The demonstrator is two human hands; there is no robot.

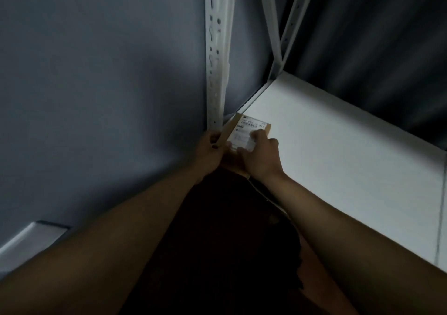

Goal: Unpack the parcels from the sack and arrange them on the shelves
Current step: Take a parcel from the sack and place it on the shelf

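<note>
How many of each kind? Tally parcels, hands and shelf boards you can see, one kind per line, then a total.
Parcels: 1, the brown box with a white label
Hands: 2, left hand, right hand
Shelf boards: 1, white shelf
Total: 4

Two bare forearms enter from bottom edge, no sleeves visible along their whole seen length. Left hand [210, 148] bare: no glove, no ring or watch discernible. Right hand [260, 156] likewise bare, wrist without band or strap. Knuckles and finger outlines soft in dim, blurred light; nails not resolvable. Dark mass between forearms possibly person's clothing, colour near black, fabric and cut impossible to tell in shadow.
</note>
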